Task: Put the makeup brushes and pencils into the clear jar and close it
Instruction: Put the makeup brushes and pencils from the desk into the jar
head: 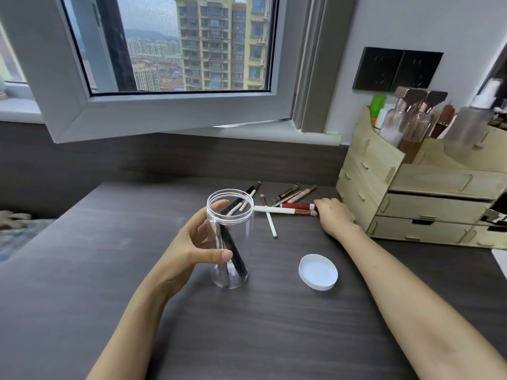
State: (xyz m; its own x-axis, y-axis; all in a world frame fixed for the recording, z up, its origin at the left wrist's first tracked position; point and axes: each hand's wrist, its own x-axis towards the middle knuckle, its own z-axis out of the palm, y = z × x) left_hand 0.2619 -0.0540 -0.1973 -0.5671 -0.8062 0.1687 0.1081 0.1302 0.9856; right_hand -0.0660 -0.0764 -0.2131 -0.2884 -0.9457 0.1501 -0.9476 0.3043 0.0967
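Note:
The clear jar (236, 237) stands upright and uncapped on the dark desk, with a black pencil leaning inside it. My left hand (196, 244) curls around the jar's left side, thumb in front. The white lid (318, 271) lies flat to the jar's right. Behind it lie several brushes and pencils: a white-handled brush (277, 210), a red tube-like pencil (297, 206), a short white stick (271, 224), and tan-handled ones (295, 194). My right hand (334, 215) rests on the desk, fingertips touching the right ends of the red pencil and the white brush.
A pale wooden drawer organizer (422, 204) with bottles and brushes in its top stands at the right, close to my right hand. An open window frame (170, 111) hangs over the desk's back edge. A dark wall socket (397, 69) is above the organizer.

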